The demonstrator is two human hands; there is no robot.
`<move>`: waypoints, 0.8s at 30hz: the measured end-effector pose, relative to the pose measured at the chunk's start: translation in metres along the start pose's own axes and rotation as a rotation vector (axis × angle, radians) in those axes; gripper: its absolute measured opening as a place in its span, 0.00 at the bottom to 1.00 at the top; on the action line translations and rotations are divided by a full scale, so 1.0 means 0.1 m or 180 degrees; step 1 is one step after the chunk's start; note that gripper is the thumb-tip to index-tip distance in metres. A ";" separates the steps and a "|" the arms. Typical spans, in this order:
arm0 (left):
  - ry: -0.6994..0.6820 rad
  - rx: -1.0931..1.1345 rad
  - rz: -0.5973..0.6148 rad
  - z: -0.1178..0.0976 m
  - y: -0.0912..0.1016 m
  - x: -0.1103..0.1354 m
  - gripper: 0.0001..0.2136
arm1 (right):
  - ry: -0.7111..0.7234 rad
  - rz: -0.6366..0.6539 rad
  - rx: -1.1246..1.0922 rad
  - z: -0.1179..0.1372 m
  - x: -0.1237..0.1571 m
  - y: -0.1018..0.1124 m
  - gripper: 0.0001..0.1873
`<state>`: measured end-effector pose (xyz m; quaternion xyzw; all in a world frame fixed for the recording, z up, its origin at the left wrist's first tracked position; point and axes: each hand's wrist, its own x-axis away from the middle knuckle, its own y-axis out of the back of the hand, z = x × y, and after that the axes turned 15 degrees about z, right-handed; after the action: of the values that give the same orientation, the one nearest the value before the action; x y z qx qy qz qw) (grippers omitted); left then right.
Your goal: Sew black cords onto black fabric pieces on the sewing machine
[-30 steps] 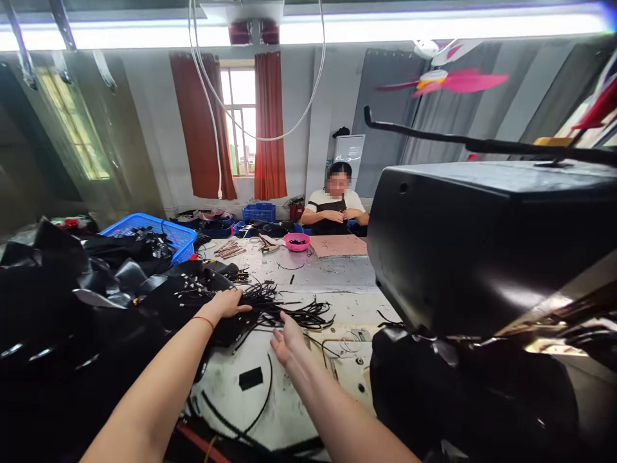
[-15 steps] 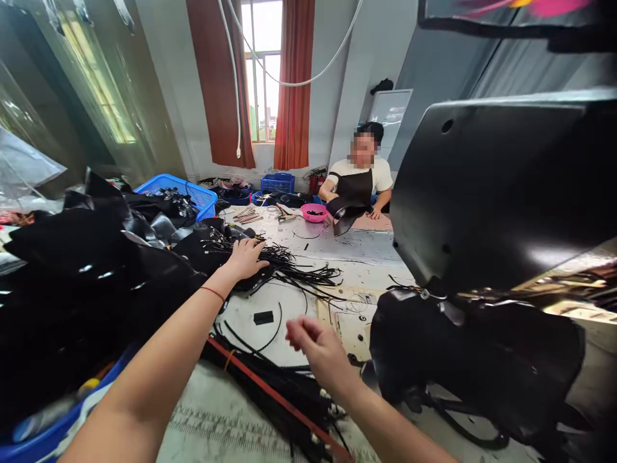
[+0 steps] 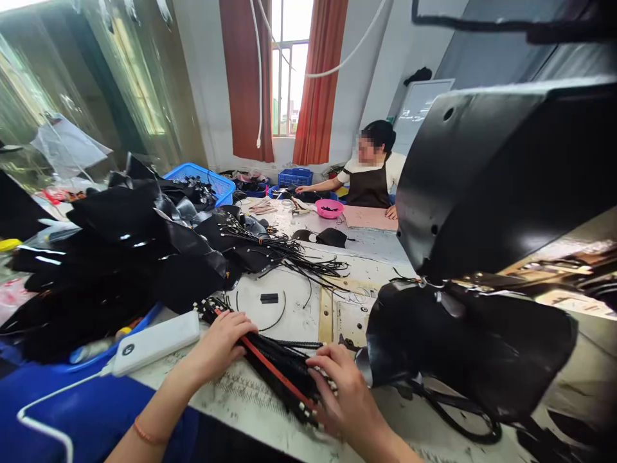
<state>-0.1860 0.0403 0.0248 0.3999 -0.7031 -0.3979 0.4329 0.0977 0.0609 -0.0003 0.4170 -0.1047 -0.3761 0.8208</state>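
Observation:
A long bundle of black cords (image 3: 265, 376) with pale tips lies slantwise on the near table, and a red strip (image 3: 279, 373) runs along its top. My left hand (image 3: 224, 341) is closed over the bundle's far left end. My right hand (image 3: 349, 386) is at the near right end, thumb and fingers apart over the cords; its lower part is blurred. Farther back lies another bundle of thin black cords (image 3: 274, 244). Between the bundles sits a small black block (image 3: 268, 298).
A white power bank (image 3: 157, 341) with a cable is left of my hand. Black sheet pieces (image 3: 116, 238) are heaped at the left. A machine with a black cover (image 3: 501, 186) stands at the right. Across the table, a co-worker (image 3: 369, 177) sits behind a pink bowl (image 3: 330, 209).
My left hand has come back from the farther cords to the near bundle. My right hand has lowered onto its end. The co-worker has put down a black piece and reaches sideways.

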 end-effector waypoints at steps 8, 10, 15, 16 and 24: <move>0.0171 -0.0137 -0.0571 0.15 -0.18 0.13 0.21 | -0.0166 0.1294 0.0757 0.36 -0.58 -0.45 0.38; 0.0299 -0.0183 -0.0737 0.19 -0.25 0.15 0.22 | -0.0084 0.1252 0.0872 0.41 -0.65 -0.55 0.34; 0.0512 -0.0217 -0.1029 0.28 -0.37 0.20 0.29 | -0.0080 0.1123 0.0661 0.39 -0.70 -0.41 0.24; 0.0545 -0.0207 -0.1077 0.30 -0.37 0.21 0.31 | -0.0129 0.1076 0.0616 0.36 -0.68 -0.34 0.21; 0.0448 -0.0028 -0.1019 0.11 -0.28 0.07 0.20 | -0.0706 0.0678 0.0677 -0.08 -0.63 0.10 0.15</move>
<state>-0.1926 0.0258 -0.0023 0.5317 -0.5966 -0.4358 0.4139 0.0633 0.1137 0.0118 0.4439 -0.2773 -0.3175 0.7907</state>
